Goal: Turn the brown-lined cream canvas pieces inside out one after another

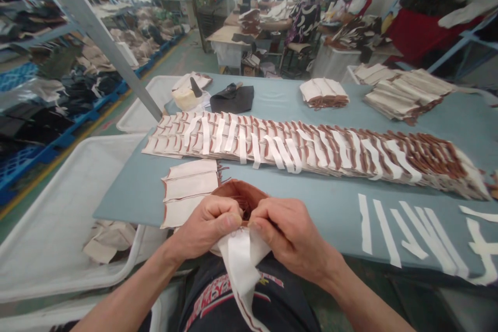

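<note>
A cream fabric piece with a brown lining [249, 190] is pinched between my two hands at the table's near edge. My left hand [220, 220] grips its upper edge, thumb pressed against the fingers. Close beside it, my right hand [286, 231] grips the same edge. From the piece, a white strip [239, 251] hangs down in front of my dark shirt. Behind my left hand lies a flat stack of cream panels [190, 187] with brown edges. What the fingertips press on is partly hidden.
A long overlapping row of cream and brown pieces [272, 140] crosses the blue-grey table [311, 192], with white strips on top. Loose white strips [424, 228] lie right. A white bin [58, 207] stands left. Near a metal post [101, 36] sits a tape roll [185, 98].
</note>
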### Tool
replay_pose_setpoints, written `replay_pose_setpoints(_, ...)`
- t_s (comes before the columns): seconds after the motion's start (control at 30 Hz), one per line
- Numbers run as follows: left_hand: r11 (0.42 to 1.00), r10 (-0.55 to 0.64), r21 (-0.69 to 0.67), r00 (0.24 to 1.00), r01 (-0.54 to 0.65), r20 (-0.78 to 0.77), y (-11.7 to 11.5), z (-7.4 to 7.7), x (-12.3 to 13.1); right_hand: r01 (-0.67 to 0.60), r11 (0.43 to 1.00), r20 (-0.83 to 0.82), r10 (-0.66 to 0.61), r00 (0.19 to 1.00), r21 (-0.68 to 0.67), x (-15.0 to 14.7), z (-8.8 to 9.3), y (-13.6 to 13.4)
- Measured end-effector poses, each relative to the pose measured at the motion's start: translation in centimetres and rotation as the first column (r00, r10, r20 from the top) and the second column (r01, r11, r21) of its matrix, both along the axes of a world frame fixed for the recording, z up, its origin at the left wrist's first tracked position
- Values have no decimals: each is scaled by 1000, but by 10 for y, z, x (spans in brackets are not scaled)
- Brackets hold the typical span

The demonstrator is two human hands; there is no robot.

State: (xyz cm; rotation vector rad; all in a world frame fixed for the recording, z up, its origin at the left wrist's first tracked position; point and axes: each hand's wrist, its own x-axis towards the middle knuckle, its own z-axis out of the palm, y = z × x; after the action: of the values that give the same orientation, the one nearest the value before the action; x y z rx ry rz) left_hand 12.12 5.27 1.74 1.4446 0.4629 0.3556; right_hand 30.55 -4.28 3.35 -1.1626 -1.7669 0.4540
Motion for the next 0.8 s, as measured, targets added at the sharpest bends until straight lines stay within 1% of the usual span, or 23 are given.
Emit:
replay_pose_setpoints(0.1, 995, -56, 89, 998, 53, 30, 2, 8, -3, -39, 999, -31, 39, 999, -6, -4, 6, -5)
replay_pose_setpoints(0.17, 970, -101, 226, 994, 89, 40, 3, 18, -6, -65, 998, -11, 65, 998, 10, -6, 12, -9)
replay_pose_setpoints(0.2, 943, -122, 316, 992, 105, 35, 3, 23, -8, -73, 997, 16, 72, 997, 23, -7, 14, -11)
replay_pose_setpoints(0.27, 855, -166, 498, 986, 148, -8, 3, 35, -13, -74, 996, 94, 68, 993, 59, -8, 19, -14)
replay_pose_setpoints(0.33, 745, -204, 634, 976, 206, -78, 0, 46, -16, -71, 993, 173, 54, 984, 99, -9, 21, -17)
replay_pose_setpoints(0.43, 603, -213, 753, 963, 263, -166, -7, 56, -16, -92, 988, 208, 64, 976, 126, -9, 23, -18)
replay_pose_setpoints(0.5, 548, -183, 795, 965, 259, -188, -10, 56, -15, -108, 987, 171, 86, 981, 122, -9, 21, -17)
replay_pose_setpoints(0.53, 543, -168, 803, 968, 248, -186, -11, 55, -14, -113, 987, 142, 96, 985, 116, -9, 20, -15)
replay_pose_setpoints(0.6, 572, -148, 792, 976, 214, -157, -11, 51, -13, -124, 987, 84, 116, 990, 100, -8, 16, -11)
replay_pose_setpoints(0.67, 648, -142, 742, 985, 171, -103, -12, 46, -13, -145, 986, 28, 143, 989, 87, -9, 9, -7)
replay_pose_setpoints(0.73, 747, -155, 651, 988, 136, -29, -16, 40, -14, -168, 982, -48, 173, 984, 91, -12, -2, -3)
replay_pose_setpoints(0.8, 834, -151, 546, 985, 83, 82, -24, 36, -14, -184, 976, -146, 199, 969, 114, -17, -15, 1)
